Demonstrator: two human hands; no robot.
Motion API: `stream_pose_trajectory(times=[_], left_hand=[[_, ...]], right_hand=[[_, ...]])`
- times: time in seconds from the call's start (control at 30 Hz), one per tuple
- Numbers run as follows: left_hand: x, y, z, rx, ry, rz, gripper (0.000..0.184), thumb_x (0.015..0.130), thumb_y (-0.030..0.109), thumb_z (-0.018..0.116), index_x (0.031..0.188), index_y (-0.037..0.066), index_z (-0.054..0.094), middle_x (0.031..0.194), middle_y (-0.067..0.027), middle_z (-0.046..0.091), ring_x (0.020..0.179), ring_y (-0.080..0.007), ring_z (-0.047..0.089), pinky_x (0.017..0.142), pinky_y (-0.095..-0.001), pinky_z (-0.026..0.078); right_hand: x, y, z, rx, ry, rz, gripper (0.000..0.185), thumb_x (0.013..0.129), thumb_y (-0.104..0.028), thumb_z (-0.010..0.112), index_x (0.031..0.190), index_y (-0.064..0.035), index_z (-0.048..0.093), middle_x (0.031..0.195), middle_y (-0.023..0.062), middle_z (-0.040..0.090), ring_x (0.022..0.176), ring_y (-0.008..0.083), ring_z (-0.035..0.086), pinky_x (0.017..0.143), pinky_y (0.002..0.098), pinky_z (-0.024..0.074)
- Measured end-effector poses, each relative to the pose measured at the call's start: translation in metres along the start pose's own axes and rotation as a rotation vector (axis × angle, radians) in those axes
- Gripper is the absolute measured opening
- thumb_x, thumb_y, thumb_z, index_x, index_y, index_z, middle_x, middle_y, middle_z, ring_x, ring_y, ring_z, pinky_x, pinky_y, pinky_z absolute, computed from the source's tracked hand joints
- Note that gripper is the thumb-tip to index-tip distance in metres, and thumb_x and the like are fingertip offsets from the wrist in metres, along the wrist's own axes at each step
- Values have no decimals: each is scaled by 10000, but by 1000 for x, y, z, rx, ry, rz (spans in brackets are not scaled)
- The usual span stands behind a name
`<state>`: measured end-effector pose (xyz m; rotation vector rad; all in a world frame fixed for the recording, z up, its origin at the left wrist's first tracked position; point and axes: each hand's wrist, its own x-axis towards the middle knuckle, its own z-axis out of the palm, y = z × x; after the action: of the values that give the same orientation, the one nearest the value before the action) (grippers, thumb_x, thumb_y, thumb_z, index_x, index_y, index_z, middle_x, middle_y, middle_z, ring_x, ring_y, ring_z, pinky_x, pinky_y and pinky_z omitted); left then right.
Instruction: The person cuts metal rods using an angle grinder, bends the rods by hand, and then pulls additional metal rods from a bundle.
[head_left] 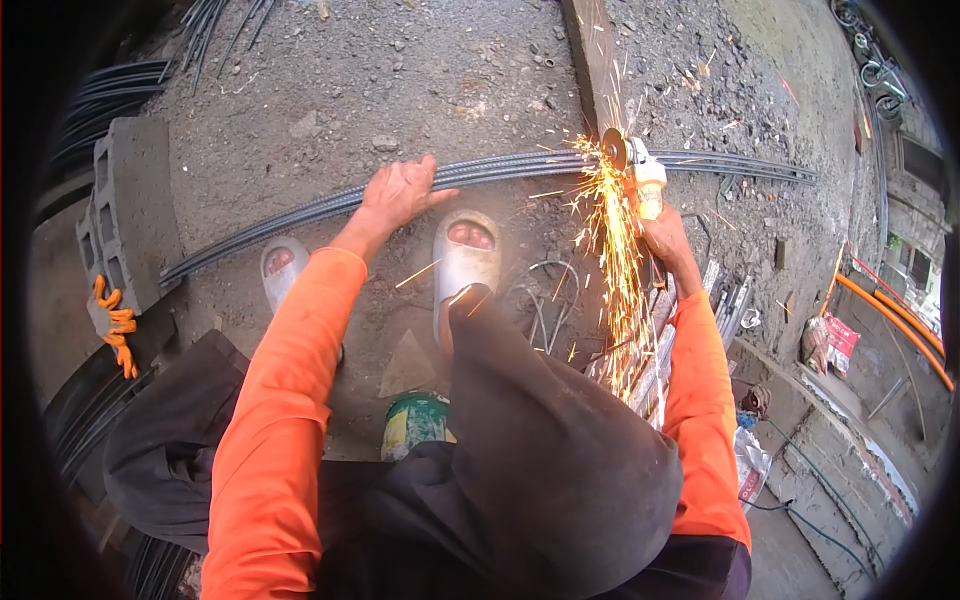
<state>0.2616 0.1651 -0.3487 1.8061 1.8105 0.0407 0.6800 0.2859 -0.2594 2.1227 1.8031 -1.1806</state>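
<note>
A bundle of ribbed steel rebars runs across the ground in front of my feet. My left hand is closed over the bars near their middle, its thumb along the near side. In my right hand is an angle grinder, gripped by its body. The grinder's cutting disc meets the bars over a wooden beam. Bright orange sparks stream from the disc back toward my right leg and partly hide the beam.
A hollow concrete block stands at the left by the bars' end, with an orange glove on it. Behind my feet is a green bucket. More rebars lie upper left. Orange pipes and a cable lie right.
</note>
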Motion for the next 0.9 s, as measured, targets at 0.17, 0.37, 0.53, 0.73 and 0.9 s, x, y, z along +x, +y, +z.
stream_pose_trajectory(times=[0.17, 0.37, 0.53, 0.73, 0.9], left_hand=[[1, 1, -1, -2, -7, -3, 585, 879, 627, 650, 990, 60, 557, 859, -223, 715, 835, -420, 708, 742, -519, 575], [0, -1, 1, -13, 6, 16, 584, 884, 626, 642, 986, 57, 560, 862, -226, 716, 840, -423, 708, 751, -519, 574], [1, -1, 0, -9, -32, -9, 586, 886, 631, 635, 989, 59, 563, 869, -218, 719, 849, -415, 711, 759, -516, 575], [1, 2, -4, -17, -47, -18, 586, 890, 626, 635, 1015, 57, 574, 878, -214, 722, 858, -414, 713, 763, -518, 576], [1, 1, -3, -2, -42, -12, 583, 890, 622, 638, 1008, 54, 576, 885, -211, 724, 859, -413, 713, 764, -517, 577]], right_hand=[[-5, -18, -4, 24, -29, 27, 456, 711, -252, 746, 1041, 55, 673, 938, 159, 734, 815, 223, 696, 747, 351, 537], [13, -1, 1, -40, 23, -10, 447, 713, -251, 749, 1033, 53, 680, 918, 154, 740, 805, 228, 703, 745, 350, 543], [7, -13, -3, 0, -12, 6, 460, 700, -256, 752, 1028, 58, 680, 910, 161, 738, 804, 232, 704, 748, 356, 543], [13, 1, -2, -39, -20, -75, 426, 704, -248, 745, 1008, 45, 690, 921, 161, 739, 817, 227, 701, 743, 362, 536], [4, 6, 0, -1, -20, 11, 423, 720, -237, 738, 1043, 29, 684, 944, 161, 742, 824, 230, 702, 740, 365, 533]])
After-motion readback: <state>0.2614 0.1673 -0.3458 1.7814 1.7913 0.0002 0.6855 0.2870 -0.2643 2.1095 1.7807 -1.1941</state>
